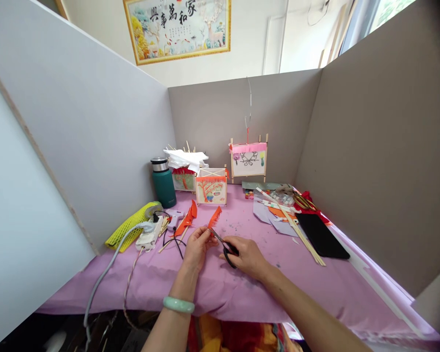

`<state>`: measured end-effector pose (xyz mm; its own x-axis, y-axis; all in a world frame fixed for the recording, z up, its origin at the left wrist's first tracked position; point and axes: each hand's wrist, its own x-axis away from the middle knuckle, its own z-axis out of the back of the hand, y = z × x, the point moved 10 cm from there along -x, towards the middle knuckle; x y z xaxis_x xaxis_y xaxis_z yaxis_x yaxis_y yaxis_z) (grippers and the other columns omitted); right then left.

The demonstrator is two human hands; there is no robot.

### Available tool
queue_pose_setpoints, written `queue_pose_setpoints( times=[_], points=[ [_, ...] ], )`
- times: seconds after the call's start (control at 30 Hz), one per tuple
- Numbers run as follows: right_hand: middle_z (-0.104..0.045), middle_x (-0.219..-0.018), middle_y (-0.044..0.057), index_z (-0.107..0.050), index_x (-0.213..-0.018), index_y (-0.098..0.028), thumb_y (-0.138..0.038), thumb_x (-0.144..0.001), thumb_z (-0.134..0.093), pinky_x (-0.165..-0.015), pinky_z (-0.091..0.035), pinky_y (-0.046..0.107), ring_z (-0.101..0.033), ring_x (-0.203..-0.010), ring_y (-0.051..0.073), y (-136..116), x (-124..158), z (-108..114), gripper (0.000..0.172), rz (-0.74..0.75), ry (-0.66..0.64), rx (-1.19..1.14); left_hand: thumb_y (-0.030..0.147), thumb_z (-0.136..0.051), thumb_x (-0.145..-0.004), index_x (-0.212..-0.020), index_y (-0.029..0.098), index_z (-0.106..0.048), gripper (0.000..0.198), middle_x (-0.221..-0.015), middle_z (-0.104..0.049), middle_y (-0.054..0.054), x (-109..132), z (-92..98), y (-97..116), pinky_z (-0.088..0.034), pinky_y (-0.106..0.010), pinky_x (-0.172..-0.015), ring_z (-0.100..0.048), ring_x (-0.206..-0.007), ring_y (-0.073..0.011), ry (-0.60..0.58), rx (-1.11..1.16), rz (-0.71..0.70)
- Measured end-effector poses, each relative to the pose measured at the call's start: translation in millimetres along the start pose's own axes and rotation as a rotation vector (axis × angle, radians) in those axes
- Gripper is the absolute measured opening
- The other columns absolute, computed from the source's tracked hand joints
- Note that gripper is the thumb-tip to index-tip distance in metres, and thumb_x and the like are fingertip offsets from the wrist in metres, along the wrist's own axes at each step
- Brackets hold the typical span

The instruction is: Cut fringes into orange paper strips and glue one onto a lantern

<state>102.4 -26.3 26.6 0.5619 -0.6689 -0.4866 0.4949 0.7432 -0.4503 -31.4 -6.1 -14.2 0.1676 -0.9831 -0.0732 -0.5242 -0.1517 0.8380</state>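
Observation:
My left hand (198,247) pinches the near end of a narrow orange strip (215,217) whose edge is cut into a fringe. Black-handled scissors (230,253) are gripped in my right hand (250,256), and their blades reach the strip right by my left fingertips. Whether the blades are fully closed is too small to tell. More orange pieces (186,219) lie to the left of the strip. Behind my hands stands a small wooden-framed lantern (211,190) with a painted panel and an orange fringe along its top.
A green bottle (164,183), glue gun (175,218), power strip (150,238) and yellow net (132,230) stand or lie left. Another lantern (248,161) hangs from a wire hook. Right are wooden sticks (304,237), a black tablet-like slab (322,235) and paper pieces (263,211). Grey partitions (212,112) enclose the table.

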Motion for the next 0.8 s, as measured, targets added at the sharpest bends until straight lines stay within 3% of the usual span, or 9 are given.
queue_pose_setpoints(
  times=[0.8],
  points=[
    [-0.071, -0.091, 0.003, -0.064, -0.103, -0.023, -0.035, -0.082, -0.06, -0.066, -0.043, 0.023, -0.064, -0.077, 0.017, 2.7, -0.1, -1.9, 0.025, -0.042, -0.033, 0.055, 0.03, -0.079, -0.059, -0.073, 0.014, -0.059, 0.029, -0.057, -0.063, 0.0, 1.8, -1.6, 0.4, -0.05, -0.026, -0.056, -0.06, -0.052, -0.013, 0.009, -0.014, 0.004]
  ],
)
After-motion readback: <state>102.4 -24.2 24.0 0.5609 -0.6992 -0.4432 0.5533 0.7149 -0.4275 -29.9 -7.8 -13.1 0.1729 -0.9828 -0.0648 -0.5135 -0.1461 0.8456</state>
